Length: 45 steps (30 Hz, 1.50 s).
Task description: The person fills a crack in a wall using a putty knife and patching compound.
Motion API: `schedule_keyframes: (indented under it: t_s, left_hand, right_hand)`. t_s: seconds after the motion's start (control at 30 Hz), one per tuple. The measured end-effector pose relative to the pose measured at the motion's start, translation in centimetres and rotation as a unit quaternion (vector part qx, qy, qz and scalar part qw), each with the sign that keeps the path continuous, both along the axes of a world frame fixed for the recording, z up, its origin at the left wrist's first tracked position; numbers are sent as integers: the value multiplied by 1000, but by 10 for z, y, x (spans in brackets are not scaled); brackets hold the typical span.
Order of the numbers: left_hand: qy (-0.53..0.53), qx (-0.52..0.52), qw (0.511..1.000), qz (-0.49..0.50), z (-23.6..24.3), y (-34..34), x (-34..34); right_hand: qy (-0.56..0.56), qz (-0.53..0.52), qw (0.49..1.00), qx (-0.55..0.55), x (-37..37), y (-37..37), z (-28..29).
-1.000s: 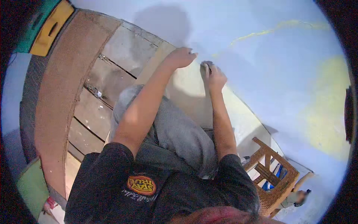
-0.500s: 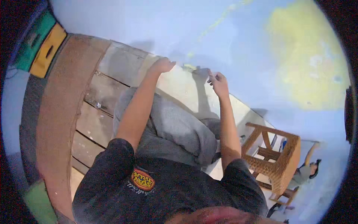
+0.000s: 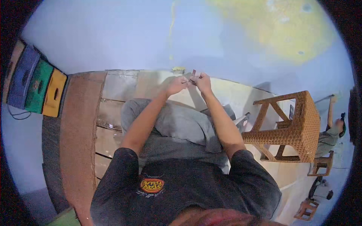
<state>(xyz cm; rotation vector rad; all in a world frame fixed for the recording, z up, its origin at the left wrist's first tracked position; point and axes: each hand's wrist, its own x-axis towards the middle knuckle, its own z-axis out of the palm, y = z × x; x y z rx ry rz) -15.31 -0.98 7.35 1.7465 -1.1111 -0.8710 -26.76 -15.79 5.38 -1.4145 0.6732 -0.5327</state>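
Observation:
Both of my hands are raised close together in front of me, near the foot of the pale blue wall. My right hand (image 3: 203, 83) pinches a small dark reddish-brown strip (image 3: 194, 72), which sticks up past the fingers. Against it comes my left hand (image 3: 177, 86), its fingertips closed at the lower end of the dark piece. The left fingers partly hide whatever they grip, and the piece is too small to identify. My bent legs in grey trousers (image 3: 177, 122) lie below the hands.
To my right stands a brown woven-pattern stool (image 3: 279, 128), with another person (image 3: 330, 139) beyond it, an arm raised at the wall. A coloured drawer unit (image 3: 39, 84) is at far left. Brown matting (image 3: 81, 132) and boards cover the floor. Yellow patches (image 3: 279, 26) mark the wall.
My hands have come together from apart, the left moving right and the right moving left. The view has turned, bringing more of the drawers and stools into sight.

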Motion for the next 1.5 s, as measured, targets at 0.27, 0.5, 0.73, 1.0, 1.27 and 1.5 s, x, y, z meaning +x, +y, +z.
schedule_keyframes:
  t_s: [0.27, 0.5, 0.73, 1.0, 1.27, 1.5]
  left_hand:
    - [-142, -61, 981, 119, -11, -17, -22]
    - [-47, -12, 991, 123, -10, -9, -14]
    - [-100, 48, 988, 103, -15, 13, -10]
    - [-156, 30, 985, 66, -18, -6, -20]
    - [-23, 48, 996, 69, -28, -2, -22]
    - [-60, -101, 990, -79, -35, -10, -3]
  right_hand:
    - [44, -36, 986, -156, 6, 2, -13]
    - [46, -37, 987, -151, 12, -12, -8]
    - [27, 56, 979, -197, 1, 4, 17]
    - [-11, 36, 999, -23, 2, -50, -24]
    - [131, 120, 984, -34, -4, -12, 4]
    - [32, 171, 985, 16, 1, -5, 5]
